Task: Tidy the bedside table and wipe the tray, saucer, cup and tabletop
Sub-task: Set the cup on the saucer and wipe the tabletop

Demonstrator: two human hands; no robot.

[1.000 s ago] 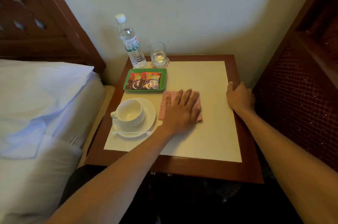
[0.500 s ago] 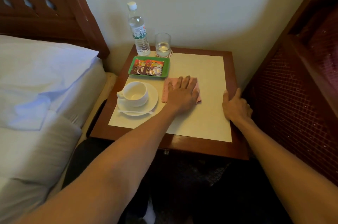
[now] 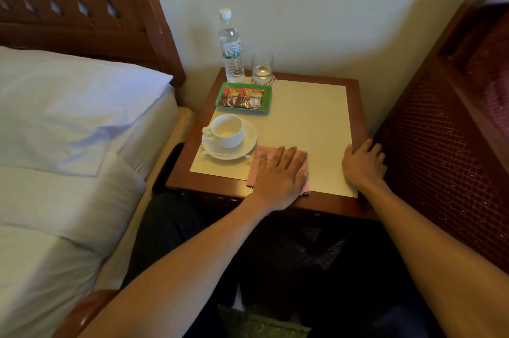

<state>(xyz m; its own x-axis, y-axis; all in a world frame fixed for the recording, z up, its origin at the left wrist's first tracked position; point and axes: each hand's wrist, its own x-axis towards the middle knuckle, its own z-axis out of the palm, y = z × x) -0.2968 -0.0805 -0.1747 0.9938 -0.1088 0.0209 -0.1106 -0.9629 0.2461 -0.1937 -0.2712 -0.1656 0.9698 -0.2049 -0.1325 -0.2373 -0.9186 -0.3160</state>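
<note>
My left hand [image 3: 281, 175] lies flat, fingers straight, on a pink cloth [image 3: 252, 176] at the front edge of the bedside table [image 3: 311, 122]. Left of the cloth a white cup [image 3: 227, 131] stands on a white saucer [image 3: 249, 142] with a stirrer along its front rim. Behind them sits a green tray [image 3: 268, 102] holding two sachets. My right hand [image 3: 363, 162] rests on the table's right edge, fingers curled over the wooden rim.
A water bottle [image 3: 231, 48] and a glass of water [image 3: 262, 69] on a coaster stand at the table's back left. A bed with white pillow [image 3: 68, 111] lies to the left. A dark red lattice headboard [image 3: 446, 150] flanks the right.
My left hand has slid the pink cloth from the middle of the tabletop toward the front edge. My right hand has moved nearer along the right edge.
</note>
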